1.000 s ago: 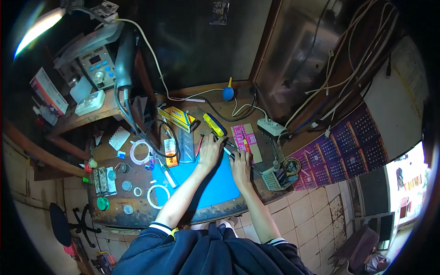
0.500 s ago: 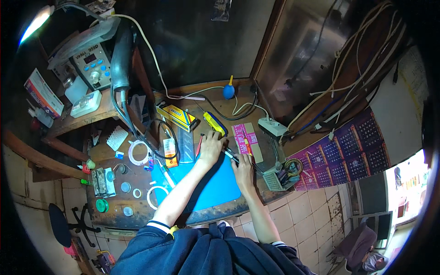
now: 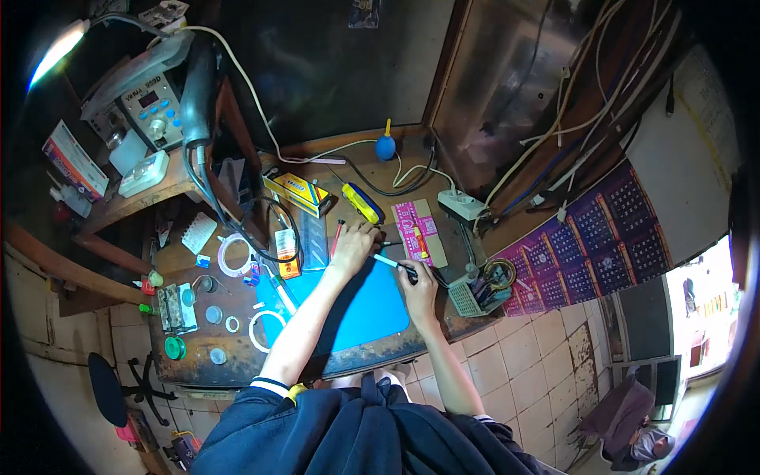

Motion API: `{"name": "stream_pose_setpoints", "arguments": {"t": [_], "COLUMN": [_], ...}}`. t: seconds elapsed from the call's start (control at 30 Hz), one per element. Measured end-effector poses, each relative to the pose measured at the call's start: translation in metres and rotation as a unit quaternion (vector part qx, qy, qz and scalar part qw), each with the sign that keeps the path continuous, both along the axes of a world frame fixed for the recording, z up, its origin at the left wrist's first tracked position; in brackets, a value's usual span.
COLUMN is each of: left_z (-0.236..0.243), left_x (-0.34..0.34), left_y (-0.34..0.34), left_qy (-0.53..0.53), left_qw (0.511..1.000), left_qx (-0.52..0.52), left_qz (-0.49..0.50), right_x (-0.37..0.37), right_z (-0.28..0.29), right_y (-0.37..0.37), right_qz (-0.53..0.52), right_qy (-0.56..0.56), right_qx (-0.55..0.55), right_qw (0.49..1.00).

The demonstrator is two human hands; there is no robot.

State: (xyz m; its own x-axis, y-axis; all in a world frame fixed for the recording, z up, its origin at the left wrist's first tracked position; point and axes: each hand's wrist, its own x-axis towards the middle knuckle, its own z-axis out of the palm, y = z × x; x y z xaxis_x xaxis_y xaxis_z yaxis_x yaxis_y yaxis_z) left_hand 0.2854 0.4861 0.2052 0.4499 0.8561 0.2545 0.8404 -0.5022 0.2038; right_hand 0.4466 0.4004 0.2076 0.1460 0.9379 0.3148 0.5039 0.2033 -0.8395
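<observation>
My left hand [image 3: 354,249] has its fingers curled at the upper edge of a blue mat [image 3: 364,317], beside a red slim tool [image 3: 336,233]; what lies under the fingers is hidden. My right hand [image 3: 419,283] is closed on a black-and-white pen-like tool [image 3: 388,260], whose pale shaft points left toward my left hand. Above them lie a yellow-and-black tool [image 3: 362,202] and a pink-printed cardboard piece [image 3: 412,222]. A blue transparent ruler-like strip [image 3: 315,245] is left of my left hand.
A shelf [image 3: 111,222] at left carries a soldering station [image 3: 150,115]. A yellow box [image 3: 296,194], blue air blower [image 3: 385,146], power strip [image 3: 462,204], tool basket [image 3: 475,297], white tape ring [image 3: 234,257] and several small containers surround the mat. Loose cables hang at right.
The whole view has shifted slightly. My right hand has moved a little right relative to the desk, away from my left hand, and more of its tool's pale shaft shows.
</observation>
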Motion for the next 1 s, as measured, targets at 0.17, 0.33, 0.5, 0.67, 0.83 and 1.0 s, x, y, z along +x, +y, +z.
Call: {"name": "stream_pose_setpoints", "arguments": {"t": [0.17,0.33,0.5,0.67,0.83,1.0], "left_z": [0.028,0.081,0.115,0.116,0.105,0.088], "left_x": [0.001,0.021,0.058,0.114,0.163,0.185], "left_y": [-0.015,-0.040,-0.061,-0.080,-0.098,-0.104], "left_qy": [-0.180,-0.398,-0.500,-0.586,-0.567,-0.524], "left_qw": [0.983,0.917,0.862,0.786,0.796,0.826], "left_qx": [0.024,-0.014,-0.080,-0.162,-0.168,-0.164], "left_qz": [0.033,0.030,-0.035,-0.114,-0.130,-0.128], "right_x": [0.004,0.014,0.055,0.107,0.143,0.154], "right_z": [0.028,0.076,0.111,0.137,0.137,0.131], "right_y": [-0.010,-0.027,-0.052,-0.082,-0.096,-0.099], "right_qz": [-0.021,-0.048,-0.133,-0.235,-0.272,-0.272], "right_qy": [0.013,0.020,0.080,0.032,-0.031,-0.085], "right_qx": [0.055,0.114,0.176,0.194,0.220,0.199], "right_qw": [0.998,0.992,0.972,0.952,0.936,0.938]}}
